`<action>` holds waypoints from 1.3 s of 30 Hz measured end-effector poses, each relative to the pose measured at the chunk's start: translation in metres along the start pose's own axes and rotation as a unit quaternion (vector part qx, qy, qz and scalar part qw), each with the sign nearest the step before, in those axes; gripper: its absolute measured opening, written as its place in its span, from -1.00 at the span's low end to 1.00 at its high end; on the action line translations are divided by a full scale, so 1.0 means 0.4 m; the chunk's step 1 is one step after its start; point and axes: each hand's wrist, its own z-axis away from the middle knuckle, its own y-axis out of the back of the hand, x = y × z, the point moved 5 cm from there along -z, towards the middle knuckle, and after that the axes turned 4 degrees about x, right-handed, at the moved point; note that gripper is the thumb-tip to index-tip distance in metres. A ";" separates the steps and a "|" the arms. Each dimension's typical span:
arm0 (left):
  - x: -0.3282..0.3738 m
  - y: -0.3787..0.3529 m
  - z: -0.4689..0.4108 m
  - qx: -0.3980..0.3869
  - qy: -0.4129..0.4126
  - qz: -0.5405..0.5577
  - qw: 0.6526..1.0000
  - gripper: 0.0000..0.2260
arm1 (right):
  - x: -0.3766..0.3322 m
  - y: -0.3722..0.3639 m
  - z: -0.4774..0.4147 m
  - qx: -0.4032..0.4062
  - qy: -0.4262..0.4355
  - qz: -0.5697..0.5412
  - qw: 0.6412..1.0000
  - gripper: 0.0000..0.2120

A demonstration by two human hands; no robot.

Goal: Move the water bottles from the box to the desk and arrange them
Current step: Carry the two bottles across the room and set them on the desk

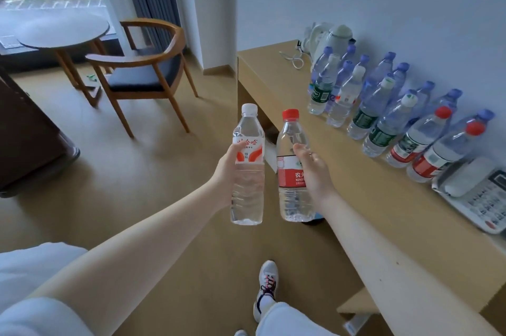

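Two bottles were mid-carry: your left hand [228, 168] wrapped the white-cap bottle [247, 168], your right hand [315, 171] the red-cap bottle [291, 168]. Next, stand them on the counter [342, 171] by the rows [388, 108] at two o'clock.

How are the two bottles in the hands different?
The bottle in the left hand has a white cap; the bottle in the right hand has a red cap. The left bottle wears a white label with orange swirls, high up; the right bottle wears a mostly red label, lower down. Both are clear, upright, capped and held over the floor, beside the desk.
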 end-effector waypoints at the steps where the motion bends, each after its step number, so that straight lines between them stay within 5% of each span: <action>1: 0.016 0.003 -0.022 0.002 0.001 0.001 1.000 -0.57 | -0.001 -0.011 -0.032 -0.001 0.000 -0.004 1.000 -0.74; 11: 0.232 -0.006 -0.291 0.036 -0.004 -0.026 0.999 -0.46 | -0.067 -0.113 -0.419 -0.036 -0.011 -0.054 0.998 -0.72; 18: 0.427 -0.118 -0.497 0.066 -0.058 -0.091 0.992 -0.64 | -0.163 -0.086 -0.687 -0.002 -0.018 -0.060 0.998 -0.59; 26: 0.588 -0.260 -0.696 0.033 -0.111 -0.161 0.980 -0.54 | -0.238 -0.018 -0.863 0.048 0.033 -0.020 0.998 -0.62; 31: 0.675 -0.348 -0.844 -0.032 -0.140 -0.228 0.963 -0.52 | -0.246 0.011 -0.975 0.121 0.048 0.024 0.991 -0.51; 36: 0.755 -0.442 -1.020 -0.113 -0.154 -0.273 0.943 -0.76 | -0.239 0.025 -1.103 0.215 0.043 0.028 0.975 -0.34; 39: 0.812 -0.482 -1.132 -0.159 -0.144 -0.282 0.935 -0.76 | -0.244 0.010 -1.194 0.271 0.048 -0.009 0.961 -0.42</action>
